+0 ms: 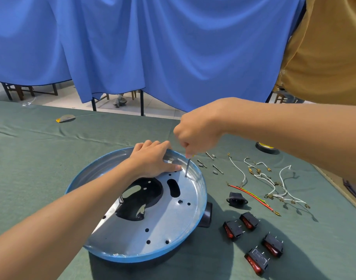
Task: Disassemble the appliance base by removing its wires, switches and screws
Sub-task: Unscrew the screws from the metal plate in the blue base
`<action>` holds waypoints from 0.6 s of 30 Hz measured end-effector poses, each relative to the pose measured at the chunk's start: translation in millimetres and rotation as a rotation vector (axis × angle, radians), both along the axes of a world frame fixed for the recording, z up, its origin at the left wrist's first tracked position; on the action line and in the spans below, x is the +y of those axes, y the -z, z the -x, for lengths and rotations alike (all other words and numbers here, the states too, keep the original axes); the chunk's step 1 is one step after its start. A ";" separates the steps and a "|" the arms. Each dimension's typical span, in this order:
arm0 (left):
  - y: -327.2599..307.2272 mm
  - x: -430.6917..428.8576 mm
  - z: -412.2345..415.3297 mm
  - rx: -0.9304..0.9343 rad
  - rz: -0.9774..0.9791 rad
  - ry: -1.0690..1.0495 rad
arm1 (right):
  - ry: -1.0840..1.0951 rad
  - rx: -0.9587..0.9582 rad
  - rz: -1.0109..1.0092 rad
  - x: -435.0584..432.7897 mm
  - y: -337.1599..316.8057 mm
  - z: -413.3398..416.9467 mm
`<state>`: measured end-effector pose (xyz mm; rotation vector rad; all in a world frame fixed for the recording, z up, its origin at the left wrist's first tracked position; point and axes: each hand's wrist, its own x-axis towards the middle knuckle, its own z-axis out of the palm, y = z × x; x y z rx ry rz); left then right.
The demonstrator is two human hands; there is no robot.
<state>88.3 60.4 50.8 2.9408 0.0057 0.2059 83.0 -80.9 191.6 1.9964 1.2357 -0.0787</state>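
Green cloth [31, 158] is spread before blue drapes [153, 47], and on it the round, blue-rimmed silver appliance base [163, 229] is pressed by the flat left hand [153, 158] while a screwdriver [187, 166] is gripped by the right hand [199, 132].

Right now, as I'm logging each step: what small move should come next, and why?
Probably twist the screwdriver to unscrew: the right hand grips it, tip on the base by its far rim, the left hand rests on that rim, and switches and wires already lie on the cloth.
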 end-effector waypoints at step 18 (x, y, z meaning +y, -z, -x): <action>-2.7 1.4 3.5 -0.012 0.029 0.033 | 0.172 0.149 -0.365 -3.6 7.0 -13.7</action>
